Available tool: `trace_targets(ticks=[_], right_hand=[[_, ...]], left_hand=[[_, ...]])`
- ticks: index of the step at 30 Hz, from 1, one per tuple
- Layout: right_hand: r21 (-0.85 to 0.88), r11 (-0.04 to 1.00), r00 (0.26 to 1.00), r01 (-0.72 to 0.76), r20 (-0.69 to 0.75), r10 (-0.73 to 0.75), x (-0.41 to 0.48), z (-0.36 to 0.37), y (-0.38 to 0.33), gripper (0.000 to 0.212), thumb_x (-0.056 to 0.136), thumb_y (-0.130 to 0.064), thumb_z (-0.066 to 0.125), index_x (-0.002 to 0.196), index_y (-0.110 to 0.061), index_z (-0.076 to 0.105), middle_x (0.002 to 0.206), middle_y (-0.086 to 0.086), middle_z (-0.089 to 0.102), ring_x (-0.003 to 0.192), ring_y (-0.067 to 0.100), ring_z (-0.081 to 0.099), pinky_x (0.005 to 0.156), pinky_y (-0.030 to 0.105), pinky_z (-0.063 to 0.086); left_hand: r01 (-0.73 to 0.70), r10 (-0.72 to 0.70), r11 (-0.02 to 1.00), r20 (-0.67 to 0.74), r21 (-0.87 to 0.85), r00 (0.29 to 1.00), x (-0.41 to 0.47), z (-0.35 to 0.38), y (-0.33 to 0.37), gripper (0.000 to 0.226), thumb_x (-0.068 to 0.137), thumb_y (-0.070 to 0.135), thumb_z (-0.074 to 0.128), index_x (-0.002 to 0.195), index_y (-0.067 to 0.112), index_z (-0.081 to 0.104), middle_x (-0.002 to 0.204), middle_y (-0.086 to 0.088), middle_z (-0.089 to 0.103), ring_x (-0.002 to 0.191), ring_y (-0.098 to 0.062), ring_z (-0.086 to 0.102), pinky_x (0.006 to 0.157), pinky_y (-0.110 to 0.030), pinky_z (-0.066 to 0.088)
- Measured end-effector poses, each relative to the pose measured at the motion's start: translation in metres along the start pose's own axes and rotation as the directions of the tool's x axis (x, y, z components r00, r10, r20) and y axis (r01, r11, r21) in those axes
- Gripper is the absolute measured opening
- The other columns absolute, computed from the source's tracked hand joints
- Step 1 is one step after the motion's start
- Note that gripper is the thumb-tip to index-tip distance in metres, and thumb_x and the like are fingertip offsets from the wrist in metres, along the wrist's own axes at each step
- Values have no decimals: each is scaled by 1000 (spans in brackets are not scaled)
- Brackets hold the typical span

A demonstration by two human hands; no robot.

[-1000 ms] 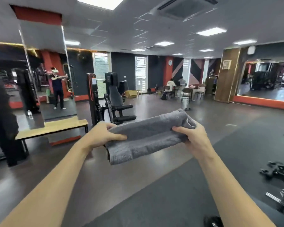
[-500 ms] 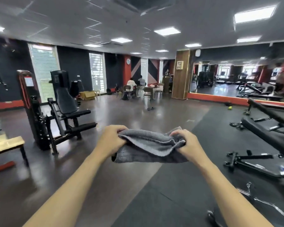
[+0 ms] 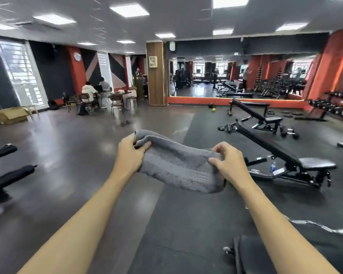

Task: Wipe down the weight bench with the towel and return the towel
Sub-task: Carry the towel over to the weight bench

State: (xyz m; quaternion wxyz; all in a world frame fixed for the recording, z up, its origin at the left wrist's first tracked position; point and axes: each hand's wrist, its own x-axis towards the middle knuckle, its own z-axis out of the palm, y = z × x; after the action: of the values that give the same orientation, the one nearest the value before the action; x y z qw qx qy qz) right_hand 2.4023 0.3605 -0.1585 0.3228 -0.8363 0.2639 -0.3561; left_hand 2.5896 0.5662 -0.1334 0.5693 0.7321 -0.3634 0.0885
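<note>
A folded grey towel hangs in the air in front of me, stretched between both hands. My left hand grips its left end, my right hand pinches its right end. A black adjustable weight bench with its backrest inclined stands on the dark mat just right of my right hand. A second black incline bench stands farther back. A black pad shows at the bottom edge, below my right forearm.
A water bottle and a cable lie on the floor by the near bench. Dumbbell racks and a mirror wall fill the right. People sit at a table far left. Black machine pads jut in at left.
The view has swung to the right: the leg machine and wooden bench have left the frame, the weight benches and mirror wall have come in. Both hands keep hold of the towel.
</note>
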Motion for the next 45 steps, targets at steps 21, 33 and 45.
trace_targets(ticks=[21, 33, 45], right_hand=[[-27, 1000, 965, 2, -264, -9, 417, 133, 235, 26, 87, 2, 63, 95, -23, 65, 96, -15, 69, 92, -3, 61, 81, 7, 40], [-120, 982, 935, -143, -341, 95, 690, 228, 365, 29, 89, 5, 65, 84, -22, 75, 83, -9, 64, 83, 0, 59, 73, 6, 38], [8, 950, 847, -311, -452, 281, 916, 200, 554, 18, 77, -14, 84, 91, -24, 77, 89, -15, 62, 91, 2, 59, 75, 8, 40]], left_hand=[[130, -55, 955, 270, -267, 961, 392, 327, -235, 6, 96, 18, 66, 95, 17, 72, 89, 3, 77, 79, -4, 71, 65, -18, 54], [243, -89, 924, 451, -296, 888, 664, 517, -385, 7, 96, 20, 66, 96, 16, 72, 91, 3, 76, 81, -4, 71, 70, -26, 55], [259, -7, 905, 595, -338, 803, 868, 807, -448, 9, 95, 15, 68, 89, 19, 73, 82, 13, 76, 77, -4, 67, 65, -19, 52]])
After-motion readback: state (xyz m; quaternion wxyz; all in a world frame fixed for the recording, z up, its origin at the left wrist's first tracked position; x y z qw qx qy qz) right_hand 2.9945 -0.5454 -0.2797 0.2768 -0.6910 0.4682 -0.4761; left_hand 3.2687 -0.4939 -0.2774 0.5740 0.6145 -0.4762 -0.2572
